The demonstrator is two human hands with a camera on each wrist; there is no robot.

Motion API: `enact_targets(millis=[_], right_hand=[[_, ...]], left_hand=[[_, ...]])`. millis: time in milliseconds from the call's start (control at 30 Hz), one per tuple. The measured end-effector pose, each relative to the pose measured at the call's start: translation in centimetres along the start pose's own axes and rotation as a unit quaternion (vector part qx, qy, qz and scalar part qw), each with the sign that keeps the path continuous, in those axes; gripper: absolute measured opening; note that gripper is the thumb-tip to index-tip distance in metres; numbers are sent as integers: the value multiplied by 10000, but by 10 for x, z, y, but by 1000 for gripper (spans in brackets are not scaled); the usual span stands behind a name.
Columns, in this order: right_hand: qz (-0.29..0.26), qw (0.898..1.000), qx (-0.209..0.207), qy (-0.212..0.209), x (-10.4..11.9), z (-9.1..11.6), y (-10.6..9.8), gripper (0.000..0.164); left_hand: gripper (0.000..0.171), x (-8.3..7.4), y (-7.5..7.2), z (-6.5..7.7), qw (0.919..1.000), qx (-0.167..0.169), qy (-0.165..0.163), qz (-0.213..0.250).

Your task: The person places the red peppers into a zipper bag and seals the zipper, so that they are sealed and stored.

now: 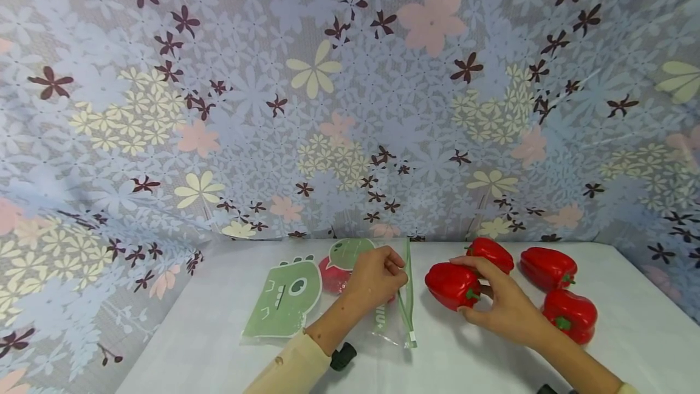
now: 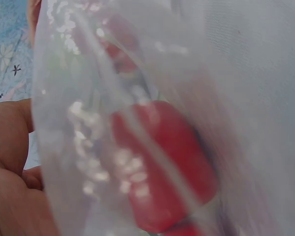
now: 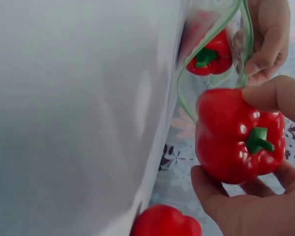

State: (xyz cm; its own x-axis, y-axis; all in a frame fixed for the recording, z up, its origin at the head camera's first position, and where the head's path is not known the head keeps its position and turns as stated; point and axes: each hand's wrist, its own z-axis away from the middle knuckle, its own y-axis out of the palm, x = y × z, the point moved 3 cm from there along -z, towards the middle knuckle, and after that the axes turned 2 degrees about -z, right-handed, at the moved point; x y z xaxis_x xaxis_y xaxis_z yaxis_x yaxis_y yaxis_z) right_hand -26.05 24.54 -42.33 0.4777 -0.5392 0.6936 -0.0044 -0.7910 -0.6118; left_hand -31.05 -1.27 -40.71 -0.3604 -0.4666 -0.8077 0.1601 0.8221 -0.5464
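Note:
My right hand (image 1: 505, 306) grips a red bell pepper (image 1: 449, 284) with a green stem, thumb and fingers on opposite sides of it. To its left lies a clear zip bag (image 1: 284, 303) with a green one-eyed monster print and a green zip strip. My left hand (image 1: 377, 278) pinches the bag's open edge, as the right wrist view shows. Inside the bag, another red bell pepper (image 3: 211, 55) shows through the mouth; red also shows through the plastic in the left wrist view. The held pepper is just right of the bag's mouth.
Three more red bell peppers lie on the white table (image 1: 180, 345): one behind my right hand (image 1: 494, 253), two farther right, the back one (image 1: 547, 267) and the front one (image 1: 571, 316). A flower-patterned cloth (image 1: 350, 108) rises behind the table.

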Motion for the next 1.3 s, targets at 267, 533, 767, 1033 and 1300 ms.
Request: enact_targets(millis=[267, 533, 767, 1033, 1300], right_hand=[[-295, 9990, 277, -179, -4, -4, 10, 88], [-642, 9957, 611, -253, -4, -9, 24, 87], [-955, 9920, 778, -260, -2, -15, 34, 82], [-1109, 9886, 964, -340, -4, -23, 42, 82], [-1193, 9867, 1100, -91, -3, -25, 47, 78]], left_hand=[[10, -2, 2, 0, 10000, 14, 43, 44], [13, -4, 3, 1, 9998, 54, -199, -22], [15, -3, 3, 1, 9996, 61, -253, 55], [14, -3, 5, 1, 9995, 121, -198, 214], [10, -5, 5, 1, 9998, 102, 2, -189]])
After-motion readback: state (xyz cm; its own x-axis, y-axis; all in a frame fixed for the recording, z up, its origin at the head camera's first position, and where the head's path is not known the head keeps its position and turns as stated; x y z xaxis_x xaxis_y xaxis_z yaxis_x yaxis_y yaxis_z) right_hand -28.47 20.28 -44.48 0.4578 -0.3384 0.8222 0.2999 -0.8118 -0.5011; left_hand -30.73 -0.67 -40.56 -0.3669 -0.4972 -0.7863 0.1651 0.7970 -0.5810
